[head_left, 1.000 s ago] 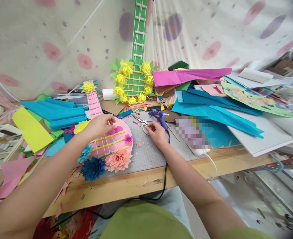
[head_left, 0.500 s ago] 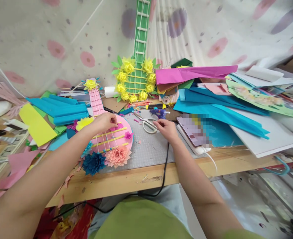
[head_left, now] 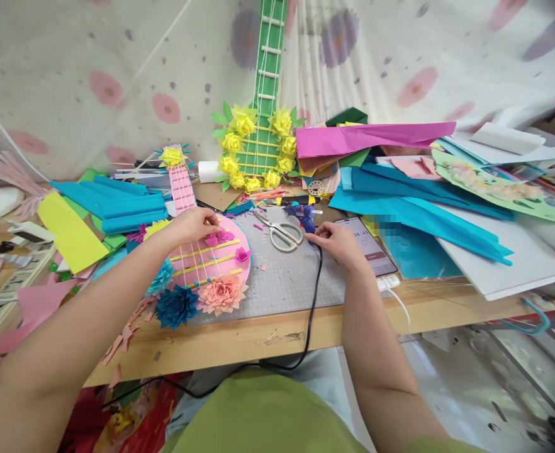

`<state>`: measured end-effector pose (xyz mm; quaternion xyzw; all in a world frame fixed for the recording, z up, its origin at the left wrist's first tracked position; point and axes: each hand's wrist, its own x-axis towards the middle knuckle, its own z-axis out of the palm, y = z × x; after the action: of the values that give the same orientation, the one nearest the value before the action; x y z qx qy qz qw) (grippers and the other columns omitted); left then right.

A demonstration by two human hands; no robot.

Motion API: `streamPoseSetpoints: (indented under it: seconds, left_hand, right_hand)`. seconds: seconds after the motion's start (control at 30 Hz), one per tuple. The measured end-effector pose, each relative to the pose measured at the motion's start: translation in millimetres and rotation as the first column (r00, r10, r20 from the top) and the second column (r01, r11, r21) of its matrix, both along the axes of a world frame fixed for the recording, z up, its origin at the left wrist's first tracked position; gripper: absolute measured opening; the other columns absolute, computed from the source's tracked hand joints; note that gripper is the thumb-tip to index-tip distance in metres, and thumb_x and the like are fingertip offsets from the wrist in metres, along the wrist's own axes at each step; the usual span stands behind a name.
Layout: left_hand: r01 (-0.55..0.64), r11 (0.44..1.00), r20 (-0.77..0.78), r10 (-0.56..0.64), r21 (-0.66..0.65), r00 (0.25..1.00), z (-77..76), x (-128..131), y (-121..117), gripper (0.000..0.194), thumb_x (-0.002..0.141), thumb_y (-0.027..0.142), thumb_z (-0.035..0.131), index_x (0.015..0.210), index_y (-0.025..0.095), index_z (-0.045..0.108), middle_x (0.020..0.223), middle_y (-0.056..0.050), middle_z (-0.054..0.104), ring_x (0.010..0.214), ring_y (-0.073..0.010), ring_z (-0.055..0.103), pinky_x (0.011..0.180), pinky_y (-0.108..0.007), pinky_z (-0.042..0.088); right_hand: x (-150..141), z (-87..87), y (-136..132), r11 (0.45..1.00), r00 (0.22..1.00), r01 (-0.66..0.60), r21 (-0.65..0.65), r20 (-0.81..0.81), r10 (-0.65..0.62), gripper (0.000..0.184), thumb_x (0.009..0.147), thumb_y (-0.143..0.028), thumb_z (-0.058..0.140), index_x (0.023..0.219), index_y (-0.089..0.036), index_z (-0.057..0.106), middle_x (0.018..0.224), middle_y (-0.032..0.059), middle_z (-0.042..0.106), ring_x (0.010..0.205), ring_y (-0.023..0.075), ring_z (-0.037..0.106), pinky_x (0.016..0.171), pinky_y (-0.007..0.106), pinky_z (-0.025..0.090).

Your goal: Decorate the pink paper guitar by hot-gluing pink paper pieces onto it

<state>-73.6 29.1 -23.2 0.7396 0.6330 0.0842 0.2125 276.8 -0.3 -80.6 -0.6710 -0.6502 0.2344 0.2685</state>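
Observation:
A pink paper guitar (head_left: 204, 255) lies on the grey cutting mat (head_left: 277, 289), with yellow strips, white strings and paper flowers on its round body. My left hand (head_left: 195, 225) reaches over the body, its fingertips pinched at a magenta paper flower (head_left: 219, 238). On the right, my right hand (head_left: 341, 242) has its thumb and fingers closed at the handle end of a blue glue gun (head_left: 303, 215), where the black cord (head_left: 314, 302) starts; the hand partly covers that spot. White-handled scissors (head_left: 284, 238) lie between the hands.
A green paper guitar (head_left: 257, 151) ringed with yellow flowers stands behind. A phone (head_left: 369, 245) lies beside my right wrist. Folded blue paper (head_left: 414, 195) fills the right, more coloured paper (head_left: 70, 233) the left. The table's front edge (head_left: 240, 352) runs before me.
My right hand has moved right, away from the scissors' handles to the glue gun's handle end. My left hand has shifted slightly, and the magenta flower shows more clearly under its fingertips.

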Motion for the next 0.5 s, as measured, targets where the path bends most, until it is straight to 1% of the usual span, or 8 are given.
streamPoseSetpoints:
  seconds: [0.1, 0.17, 0.2, 0.27, 0.37, 0.43, 0.5]
  left_hand:
    - [-0.017, 0.997, -0.003, 0.017, 0.079, 1.0, 1.2, 1.2, -0.7, 0.018, 0.067, 0.04, 0.061, 0.069, 0.023, 0.062, 0.072, -0.001, 0.069, 0.068, -0.0189, 0.062, 0.057, -0.027, 0.04]
    - [-0.033, 0.995, 0.009, 0.033, 0.097, 0.999, 2.5, 3.0, -2.3, 0.018, 0.068, 0.04, 0.062, 0.069, 0.022, 0.062, 0.07, -0.001, 0.067, 0.064, -0.0183, 0.06, 0.055, -0.028, 0.039]
    - [-0.038, 0.994, 0.028, 0.035, 0.106, 0.999, 3.1, 4.4, -3.7, 0.018, 0.068, 0.04, 0.063, 0.07, 0.022, 0.062, 0.07, -0.001, 0.067, 0.064, -0.0179, 0.06, 0.055, -0.028, 0.039]
    - [-0.055, 0.991, 0.098, 0.043, 0.12, 0.994, 4.3, 8.4, -8.2, 0.019, 0.068, 0.04, 0.064, 0.071, 0.022, 0.06, 0.071, -0.001, 0.066, 0.063, -0.0172, 0.059, 0.055, -0.027, 0.039]
    - [-0.123, 0.988, 0.283, 0.092, 0.097, 0.955, 6.7, 17.5, -19.6, 0.021, 0.071, 0.039, 0.064, 0.076, 0.021, 0.055, 0.071, 0.0, 0.064, 0.064, -0.0166, 0.063, 0.056, -0.026, 0.042]
    - [-0.162, 0.986, 0.443, 0.126, 0.044, 0.888, 8.5, 24.4, -29.0, 0.025, 0.075, 0.041, 0.062, 0.08, 0.021, 0.049, 0.076, 0.001, 0.065, 0.064, -0.0156, 0.066, 0.056, -0.026, 0.044]
    - [-0.161, 0.986, 0.564, 0.153, -0.036, 0.812, 9.7, 30.7, -38.0, 0.027, 0.078, 0.043, 0.059, 0.083, 0.022, 0.043, 0.081, 0.0, 0.066, 0.059, -0.0138, 0.065, 0.052, -0.024, 0.044]
  right_hand:
    - [-5.2, -12.9, 10.9, 0.977, 0.992, 0.107, 0.185, 0.041, -0.116, 0.053, 0.067, -0.07, 0.063, 0.079, -0.019, 0.055, 0.075, 0.0051, 0.059, 0.071, 0.0189, 0.053, 0.064, 0.03, 0.038]
    - [-10.2, -24.7, 19.6, 0.953, 0.99, 0.113, 0.282, 0.048, -0.131, 0.052, 0.069, -0.067, 0.064, 0.086, -0.018, 0.056, 0.088, 0.0094, 0.061, 0.081, 0.0222, 0.055, 0.071, 0.033, 0.042]
    - [-13.0, -30.5, 23.8, 0.95, 0.99, 0.107, 0.295, 0.052, -0.128, 0.052, 0.07, -0.065, 0.064, 0.089, -0.018, 0.057, 0.092, 0.0111, 0.061, 0.085, 0.0235, 0.056, 0.074, 0.034, 0.043]
    - [-18.8, -40.5, 31.2, 0.959, 0.991, 0.089, 0.269, 0.075, -0.113, 0.049, 0.072, -0.061, 0.063, 0.092, -0.017, 0.059, 0.096, 0.0131, 0.061, 0.09, 0.0257, 0.056, 0.078, 0.036, 0.044]
    - [-26.1, -48.8, 38.7, 0.973, 0.988, 0.084, 0.215, 0.107, -0.109, 0.042, 0.076, -0.054, 0.062, 0.092, -0.015, 0.062, 0.094, 0.014, 0.062, 0.091, 0.0273, 0.057, 0.08, 0.038, 0.045]
    - [-29.0, -50.4, 41.1, 0.976, 0.986, 0.102, 0.193, 0.108, -0.125, 0.04, 0.078, -0.051, 0.059, 0.092, -0.014, 0.063, 0.092, 0.0146, 0.063, 0.089, 0.0275, 0.058, 0.08, 0.038, 0.045]
    - [-30.2, -50.3, 41.8, 0.978, 0.985, 0.12, 0.173, 0.1, -0.138, 0.039, 0.08, -0.05, 0.057, 0.093, -0.014, 0.063, 0.092, 0.015, 0.064, 0.088, 0.0274, 0.059, 0.079, 0.038, 0.045]
